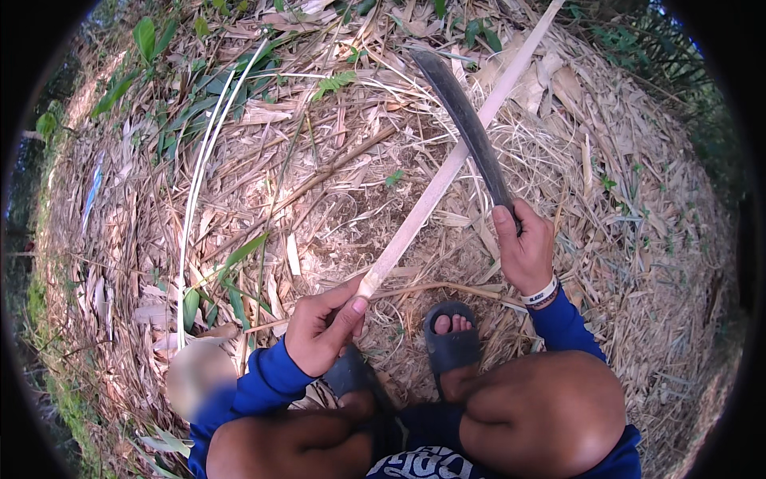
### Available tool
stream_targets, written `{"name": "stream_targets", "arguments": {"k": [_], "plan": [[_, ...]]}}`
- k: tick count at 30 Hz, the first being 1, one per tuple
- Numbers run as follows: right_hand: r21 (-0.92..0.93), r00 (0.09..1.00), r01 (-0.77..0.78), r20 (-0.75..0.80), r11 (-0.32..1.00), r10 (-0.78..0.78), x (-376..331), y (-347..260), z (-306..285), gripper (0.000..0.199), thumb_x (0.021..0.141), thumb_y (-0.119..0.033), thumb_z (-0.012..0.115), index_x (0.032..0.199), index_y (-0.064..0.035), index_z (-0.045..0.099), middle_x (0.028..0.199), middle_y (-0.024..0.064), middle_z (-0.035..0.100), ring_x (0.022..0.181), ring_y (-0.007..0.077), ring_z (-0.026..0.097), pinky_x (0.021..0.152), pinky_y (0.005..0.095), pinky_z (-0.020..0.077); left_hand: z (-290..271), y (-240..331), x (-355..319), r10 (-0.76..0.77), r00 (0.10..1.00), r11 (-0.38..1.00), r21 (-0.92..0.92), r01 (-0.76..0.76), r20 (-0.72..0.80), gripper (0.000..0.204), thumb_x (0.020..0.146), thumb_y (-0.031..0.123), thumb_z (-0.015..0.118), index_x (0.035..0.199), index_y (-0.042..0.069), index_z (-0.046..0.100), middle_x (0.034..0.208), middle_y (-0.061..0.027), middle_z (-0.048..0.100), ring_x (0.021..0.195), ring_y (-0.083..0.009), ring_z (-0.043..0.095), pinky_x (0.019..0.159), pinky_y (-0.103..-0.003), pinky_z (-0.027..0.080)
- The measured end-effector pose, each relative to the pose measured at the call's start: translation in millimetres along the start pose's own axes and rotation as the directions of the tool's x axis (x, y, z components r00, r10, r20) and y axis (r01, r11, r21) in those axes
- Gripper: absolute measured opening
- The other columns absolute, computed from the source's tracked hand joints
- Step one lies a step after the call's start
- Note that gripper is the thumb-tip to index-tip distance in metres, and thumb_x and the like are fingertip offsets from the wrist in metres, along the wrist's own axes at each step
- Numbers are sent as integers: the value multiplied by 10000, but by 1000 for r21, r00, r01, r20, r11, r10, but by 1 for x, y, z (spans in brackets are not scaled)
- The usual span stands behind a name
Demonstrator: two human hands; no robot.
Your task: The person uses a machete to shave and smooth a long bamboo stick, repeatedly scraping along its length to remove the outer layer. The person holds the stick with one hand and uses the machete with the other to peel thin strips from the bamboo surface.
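My left hand (325, 326) grips the near end of a long, pale split bamboo strip (415, 221), thumb on top. The strip slants away to the upper right and leaves the view at the top. My right hand (525, 246) is closed round the handle of a machete (459, 112), whose grip is mostly hidden by the fingers. Its dark, curved blade points up and to the left. Midway along, the blade crosses over the strip; I cannot tell whether they touch.
Dry leaves and shavings (351, 211) cover the ground. Thin pale strips (199, 168) lie at the left, near green leaves (144, 40). A brown stick (335, 166) lies across the middle. My sandalled feet (451, 339) are close below the strip. A blurred round pale patch (199, 375) shows beside my left sleeve.
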State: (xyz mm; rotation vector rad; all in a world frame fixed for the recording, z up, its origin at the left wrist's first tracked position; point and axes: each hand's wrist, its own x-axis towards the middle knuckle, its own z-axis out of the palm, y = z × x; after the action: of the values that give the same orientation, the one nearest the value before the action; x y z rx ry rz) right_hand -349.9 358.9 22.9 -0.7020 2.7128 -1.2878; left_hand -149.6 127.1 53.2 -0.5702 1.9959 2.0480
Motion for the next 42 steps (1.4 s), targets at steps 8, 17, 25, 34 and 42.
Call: {"name": "stream_targets", "arguments": {"k": [8, 17, 25, 34, 42], "plan": [[74, 874, 406, 260, 911, -411, -38, -33, 37, 488, 827, -513, 720, 822, -48, 571, 653, 109, 588, 566, 309, 627, 520, 396, 482, 7, -12, 15, 88, 996, 996, 30, -89, 19, 251, 984, 111, 578, 1195, -12, 635, 937, -62, 665, 897, -122, 582, 813, -295, 460], [38, 848, 466, 267, 884, -459, -43, -46, 43, 507, 813, -537, 722, 803, -51, 577, 643, 97, 589, 561, 278, 632, 546, 384, 512, 10, -18, 8, 91, 996, 993, 80, -91, 1, 212, 958, 64, 575, 1140, 4, 666, 1032, -117, 705, 978, -189, 645, 870, -337, 490], [-5, 874, 441, 227, 897, -429, -46, -38, 45, 505, 794, -532, 747, 793, -53, 585, 648, 102, 599, 559, 284, 637, 529, 378, 508, 12, -3, 7, -10, 999, 988, 156, 4, 39, 233, 990, 148, 574, 1133, -13, 662, 966, -144, 698, 914, -198, 645, 838, -327, 485], [-42, 913, 377, 185, 925, -364, -36, -25, 36, 464, 790, -471, 776, 823, -39, 610, 695, 126, 624, 591, 303, 656, 519, 384, 503, 11, 5, 7, 5, 998, 993, 114, -11, 56, 343, 1011, 183, 550, 1263, -45, 593, 825, -141, 655, 731, -122, 569, 730, -297, 482], [-53, 979, 188, 94, 981, -183, -17, -6, 19, 441, 867, -427, 723, 756, -21, 593, 605, 139, 582, 539, 313, 615, 503, 391, 457, 3, -2, -2, -77, 996, 987, 146, 69, 52, 425, 1010, 199, 555, 1359, -41, 522, 811, -110, 627, 749, -108, 550, 752, -281, 479]]}}
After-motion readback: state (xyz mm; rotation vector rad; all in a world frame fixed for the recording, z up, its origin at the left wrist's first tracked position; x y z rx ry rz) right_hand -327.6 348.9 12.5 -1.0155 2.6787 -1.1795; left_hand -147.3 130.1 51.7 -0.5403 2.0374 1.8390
